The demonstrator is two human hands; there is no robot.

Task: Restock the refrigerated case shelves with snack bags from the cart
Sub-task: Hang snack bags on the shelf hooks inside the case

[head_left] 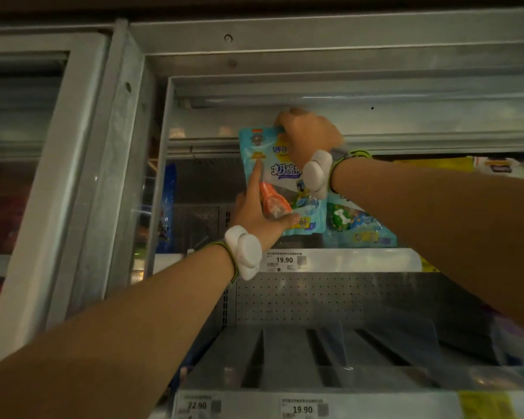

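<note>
Up at twelve o'clock on the top shelf, the right hand [309,133] pinches the light, floppy, glossy blue plastic snack bag [280,182] by its stiffer top seam while the left hand [259,213], fingers extended, steadies its bottom.

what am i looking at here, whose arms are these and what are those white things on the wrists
This is one picture from a camera worn on a person's head, so the two bare arms reaching up and away are the wearer's own. No robot is involved. The white lumps are small devices strapped to each wrist; what they do cannot be told from the picture.

The person is stocking an open refrigerated case. The right hand pinches the top edge of a light blue snack bag up near the top of the case. The left hand supports the bag lower down, its index finger stretched flat up the front and the thumb along the bottom.

Another similar bag stands just to the right. The price tag below reads 19.90. The lower shelf shows bare divider lanes.
</note>
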